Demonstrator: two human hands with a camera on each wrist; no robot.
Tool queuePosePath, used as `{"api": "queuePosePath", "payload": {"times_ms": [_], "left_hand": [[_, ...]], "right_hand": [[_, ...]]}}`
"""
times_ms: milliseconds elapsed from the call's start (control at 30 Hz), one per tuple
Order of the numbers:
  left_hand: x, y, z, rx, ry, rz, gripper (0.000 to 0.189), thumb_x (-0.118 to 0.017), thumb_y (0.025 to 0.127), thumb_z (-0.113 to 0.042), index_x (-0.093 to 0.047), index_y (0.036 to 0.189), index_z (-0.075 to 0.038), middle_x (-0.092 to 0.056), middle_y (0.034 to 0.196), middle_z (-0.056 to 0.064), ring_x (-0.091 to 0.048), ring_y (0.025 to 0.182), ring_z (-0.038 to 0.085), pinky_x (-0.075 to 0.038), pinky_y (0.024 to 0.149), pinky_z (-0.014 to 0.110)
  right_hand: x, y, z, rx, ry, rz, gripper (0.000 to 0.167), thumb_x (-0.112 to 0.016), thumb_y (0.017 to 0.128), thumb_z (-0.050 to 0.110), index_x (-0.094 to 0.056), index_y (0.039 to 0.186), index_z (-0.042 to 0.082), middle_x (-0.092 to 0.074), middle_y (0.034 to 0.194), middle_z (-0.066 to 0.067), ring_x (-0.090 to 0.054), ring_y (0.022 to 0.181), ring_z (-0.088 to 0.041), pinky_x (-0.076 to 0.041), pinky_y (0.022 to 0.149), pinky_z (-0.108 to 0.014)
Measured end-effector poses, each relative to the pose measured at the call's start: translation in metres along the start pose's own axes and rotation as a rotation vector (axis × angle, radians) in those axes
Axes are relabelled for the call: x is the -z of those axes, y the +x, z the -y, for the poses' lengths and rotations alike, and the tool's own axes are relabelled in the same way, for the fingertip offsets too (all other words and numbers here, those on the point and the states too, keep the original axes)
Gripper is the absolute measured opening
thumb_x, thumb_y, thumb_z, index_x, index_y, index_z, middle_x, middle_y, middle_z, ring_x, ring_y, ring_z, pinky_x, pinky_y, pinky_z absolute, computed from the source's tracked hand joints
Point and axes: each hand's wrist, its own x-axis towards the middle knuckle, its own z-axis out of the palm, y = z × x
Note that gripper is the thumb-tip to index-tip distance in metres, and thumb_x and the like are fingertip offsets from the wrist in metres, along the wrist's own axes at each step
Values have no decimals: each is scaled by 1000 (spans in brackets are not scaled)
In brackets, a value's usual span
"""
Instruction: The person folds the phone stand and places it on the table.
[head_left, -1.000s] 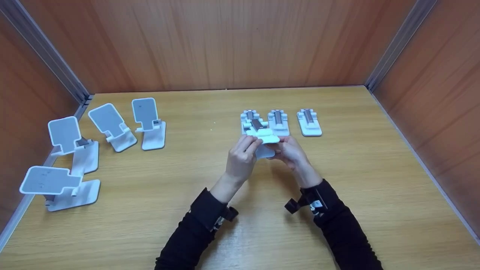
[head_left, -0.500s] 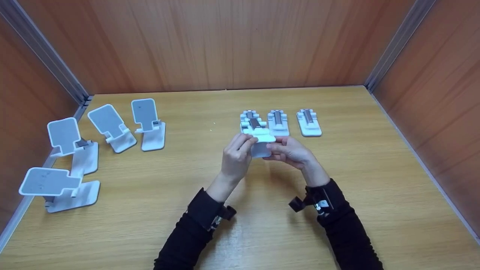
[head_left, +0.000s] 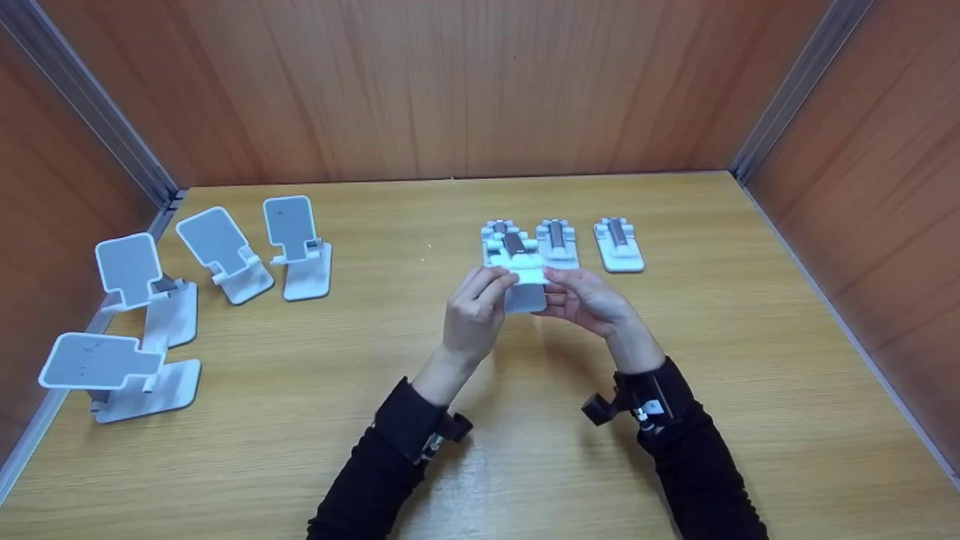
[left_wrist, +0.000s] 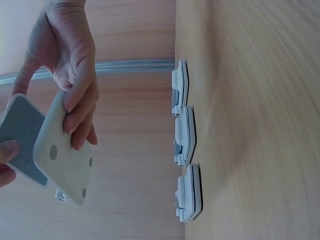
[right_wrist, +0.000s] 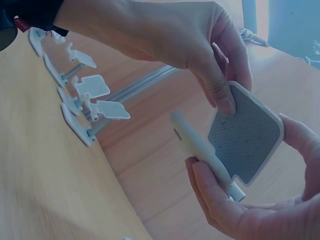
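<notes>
Both hands hold a white folding phone stand [head_left: 525, 298] above the table, its plate and base spread apart at an angle. My left hand [head_left: 475, 313] pinches the plate, with the thumb on its grey pad [right_wrist: 246, 135] in the right wrist view. My right hand [head_left: 591, 301] grips the stand from the other side: its fingers lie on the base [left_wrist: 65, 155] with round feet, and its thumb touches the plate's edge. Behind the held stand are three folded phone stands, including one at the right [head_left: 619, 246]; the leftmost is partly hidden.
At the left of the wooden table [head_left: 360, 360] stand several unfolded phone stands, one of them [head_left: 120, 367] nearest the front. Wooden panels enclose the table at the back [head_left: 450, 90] and both sides.
The held stand has shifted slightly left and turned squarer to the head view. My right hand has moved a little right, with its thumb now at the plate's edge.
</notes>
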Motion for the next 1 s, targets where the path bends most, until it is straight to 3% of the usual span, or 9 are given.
{"api": "queuePosePath", "payload": {"times_ms": [133, 233, 300, 467, 567, 733, 833, 1000], "left_hand": [[1, 2, 1, 124, -171, 14, 18, -65, 71, 7, -65, 88, 2, -63, 88, 9, -57, 84, 20, -48, 75, 24], [3, 5, 1, 280, -265, 31, 26, -67, 74, -7, -64, 98, 3, -61, 99, 13, -56, 94, 22, -46, 82, 30], [5, 7, 0, 441, -303, 70, 36, -66, 77, -17, -60, 106, 5, -59, 105, 16, -54, 100, 25, -45, 84, 33], [8, 11, -1, 905, -428, 249, 61, -60, 82, -35, -46, 122, 9, -58, 110, 17, -56, 98, 25, -48, 81, 33], [9, 14, -1, 1081, -518, 331, 64, -57, 84, -38, -43, 125, 9, -59, 108, 17, -58, 91, 23, -50, 75, 30], [9, 16, 0, 1213, -718, 357, 58, -56, 85, -32, -44, 123, 11, -58, 107, 21, -61, 83, 24, -53, 69, 32], [9, 17, 0, 1238, -815, 338, 52, -57, 85, -26, -46, 119, 13, -59, 104, 22, -62, 80, 24, -53, 68, 32], [10, 17, 0, 1276, -885, 299, 46, -59, 84, -20, -50, 115, 13, -61, 97, 22, -62, 74, 22, -53, 67, 31]], "right_hand": [[0, -3, 2, 42, 5, -38, 23, -56, 86, 19, -57, 102, 2, -64, 96, -13, -60, 92, -24, -46, 85, -36], [-1, -5, 4, 88, 17, -65, 19, -55, 87, 16, -59, 100, 3, -64, 95, -12, -60, 91, -22, -47, 83, -35], [-1, -7, 6, 110, 36, -86, 16, -55, 87, 15, -60, 96, 4, -64, 93, -11, -60, 88, -21, -48, 81, -34], [-2, -9, 7, 127, 65, -93, 14, -57, 85, 14, -62, 94, 5, -64, 93, -10, -59, 87, -20, -47, 80, -33], [-4, -10, 6, 125, 58, -97, 17, -60, 83, 15, -62, 95, 4, -64, 95, -11, -59, 88, -20, -47, 80, -33], [-6, -9, 5, 128, 48, -87, 16, -57, 83, 12, -60, 96, 2, -63, 93, -11, -59, 86, -20, -48, 80, -33], [-6, -8, 5, 131, 41, -72, 14, -53, 85, 9, -60, 95, 2, -63, 91, -10, -59, 85, -20, -48, 79, -34], [-7, -8, 4, 128, 13, -78, 14, -53, 85, 9, -61, 95, 3, -64, 90, -9, -59, 85, -19, -48, 79, -34]]}}
